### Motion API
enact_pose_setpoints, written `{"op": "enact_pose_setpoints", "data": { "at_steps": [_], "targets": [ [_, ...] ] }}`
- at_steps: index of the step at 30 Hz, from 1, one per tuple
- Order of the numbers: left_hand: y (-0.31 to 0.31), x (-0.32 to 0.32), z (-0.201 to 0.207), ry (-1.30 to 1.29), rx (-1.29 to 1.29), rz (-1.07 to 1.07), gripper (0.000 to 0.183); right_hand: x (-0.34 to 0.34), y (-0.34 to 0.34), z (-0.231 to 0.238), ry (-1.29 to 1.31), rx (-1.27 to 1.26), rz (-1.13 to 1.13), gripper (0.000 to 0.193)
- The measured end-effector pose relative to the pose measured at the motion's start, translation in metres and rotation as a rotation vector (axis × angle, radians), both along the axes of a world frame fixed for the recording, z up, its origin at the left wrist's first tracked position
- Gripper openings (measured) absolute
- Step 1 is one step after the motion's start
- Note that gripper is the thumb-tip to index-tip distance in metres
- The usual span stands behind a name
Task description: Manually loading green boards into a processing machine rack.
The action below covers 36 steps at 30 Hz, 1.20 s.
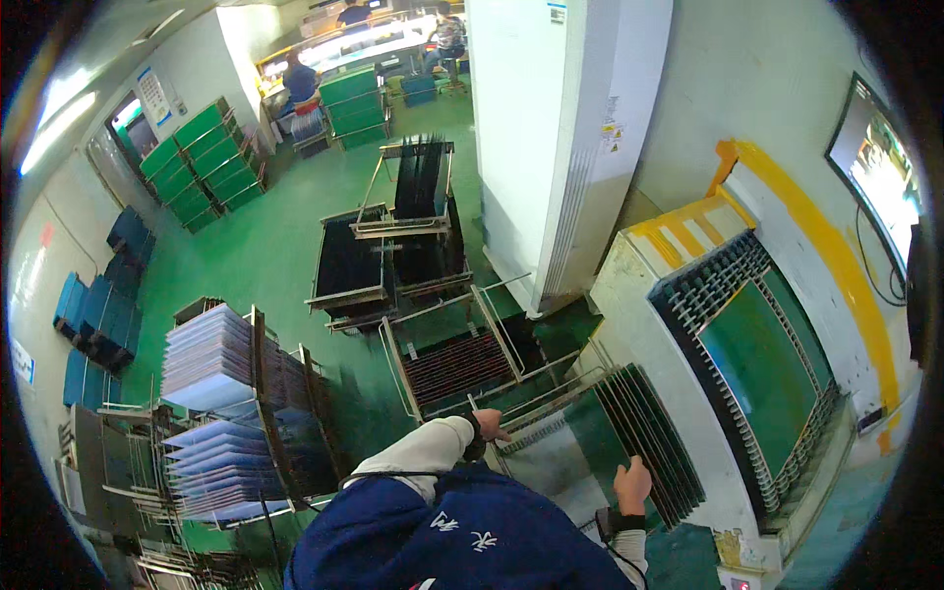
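In front of me stands a metal rack [551, 409] with several thin dark panels [651, 442] upright at its right end. My left hand [489, 425] is at the rack's left corner, one finger reaching along the frame and the others curled round it. Beside the near edge of the panels, my right hand [634, 482] is closed with the thumb uppermost. What its fingers hold is hidden from this side. A pale flat surface shows through the rack between my hands.
Beyond my left hand is another metal rack [457, 366] of dark panels, with stacked racks [383, 256] behind. Racks of pale sheets [211, 359] stand left. At right is a machine [762, 364] with a green belt; a white column [536, 147] rises ahead. People sit farther back.
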<state>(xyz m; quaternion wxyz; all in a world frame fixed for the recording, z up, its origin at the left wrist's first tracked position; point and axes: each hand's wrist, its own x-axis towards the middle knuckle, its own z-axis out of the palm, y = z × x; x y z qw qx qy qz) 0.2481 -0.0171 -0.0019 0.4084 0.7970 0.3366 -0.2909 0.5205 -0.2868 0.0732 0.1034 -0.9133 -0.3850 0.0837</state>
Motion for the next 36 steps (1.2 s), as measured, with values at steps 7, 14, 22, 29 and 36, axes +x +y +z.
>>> {"op": "enact_pose_setpoints", "data": {
  "at_steps": [7,14,22,29,36],
  "targets": [
    [-0.003,-0.006,0.0,-0.112,0.094,0.043,0.067,0.01,0.005,0.009,0.115,-0.099,-0.002,0.027],
    [-0.001,0.003,0.016,0.042,0.034,0.011,0.075,0.015,0.002,-0.02,-0.077,-0.101,-0.033,0.022],
    [0.001,-0.004,-0.02,-0.116,0.146,-0.025,0.08,0.005,0.008,-0.009,-0.118,-0.115,-0.088,0.021],
    [-0.002,0.002,0.031,0.018,0.008,-0.015,0.076,0.006,0.008,-0.008,-0.155,-0.102,-0.115,0.021],
    [0.0,-0.005,-0.023,-0.082,0.139,-0.005,0.083,0.001,0.012,-0.002,-0.156,-0.133,-0.116,0.021]
  ]
}}
